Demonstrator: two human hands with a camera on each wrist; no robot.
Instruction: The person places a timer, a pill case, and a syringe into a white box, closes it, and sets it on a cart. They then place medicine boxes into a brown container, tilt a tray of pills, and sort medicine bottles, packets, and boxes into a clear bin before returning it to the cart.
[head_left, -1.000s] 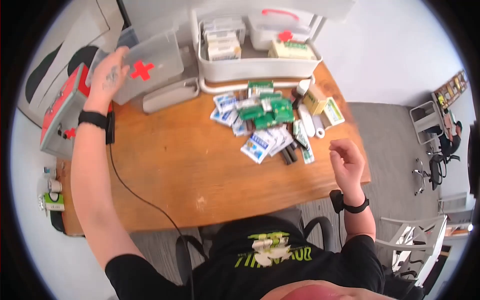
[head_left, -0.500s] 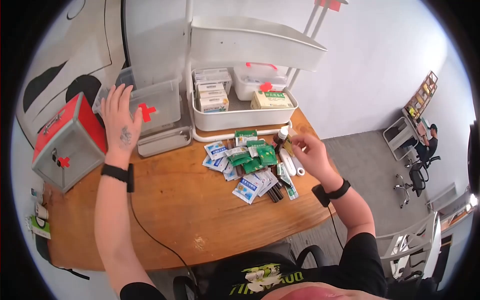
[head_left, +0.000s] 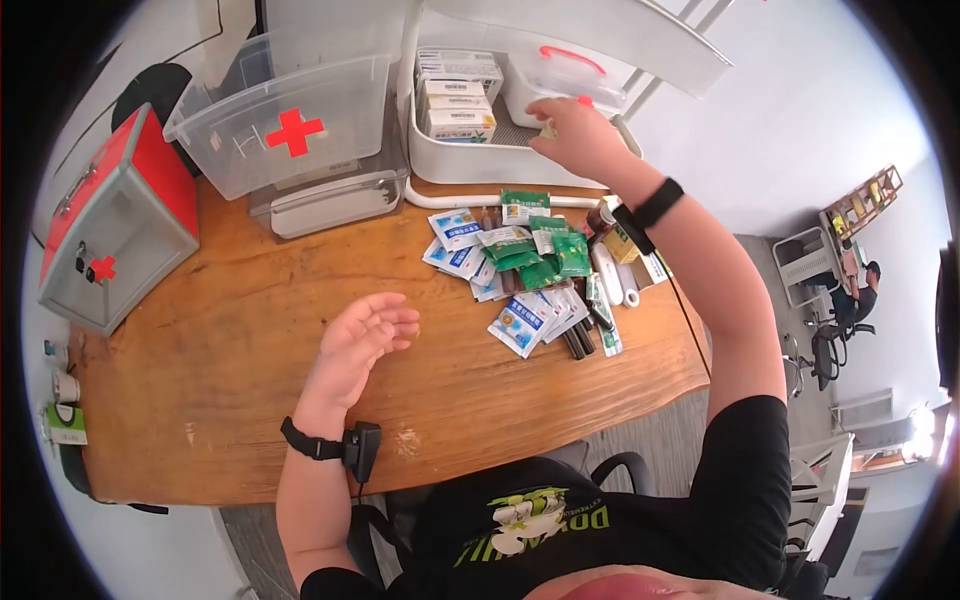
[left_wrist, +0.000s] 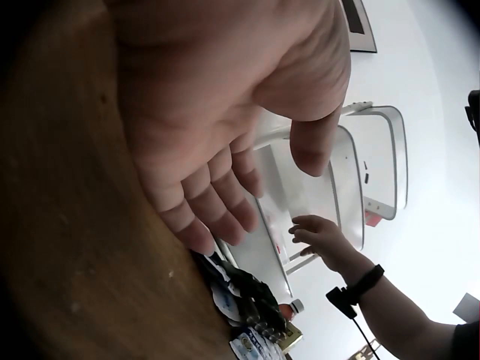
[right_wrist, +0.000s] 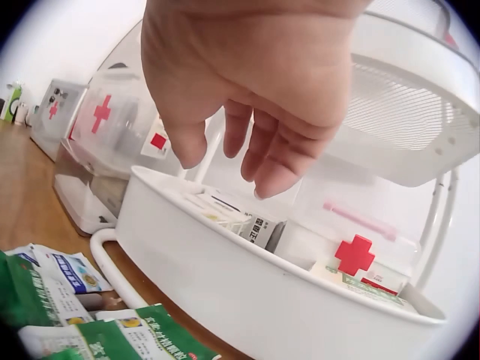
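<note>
My right hand point(head_left: 585, 140) reaches over the white cart basket point(head_left: 500, 165), fingers loosely bent. In the right wrist view nothing is between its fingers. Beneath it lies a cream medicine box with a green label point(right_wrist: 367, 289), mostly hidden by the hand in the head view. A clear case with a pink-red handle point(head_left: 530, 82) stands behind, and several stacked medicine boxes point(head_left: 457, 115) are left of the hand. My left hand point(head_left: 360, 340) hovers over the wooden table point(head_left: 240, 370), palm turned inward, fingers relaxed and holding nothing.
Green sachets point(head_left: 572, 255) and blue-white sachets point(head_left: 520, 325) are piled mid-table, with a brown bottle point(right_wrist: 94, 301) and a white thermometer-like device point(head_left: 605, 270) nearby. A clear bin with a red cross point(head_left: 340, 150) and a red-grey first-aid case point(head_left: 130, 230) stand left. An upper basket point(right_wrist: 420, 112) overhangs.
My left hand has come away from the clear bin, toward the table's front middle. My right hand has risen from the table's right side to above the cart basket.
</note>
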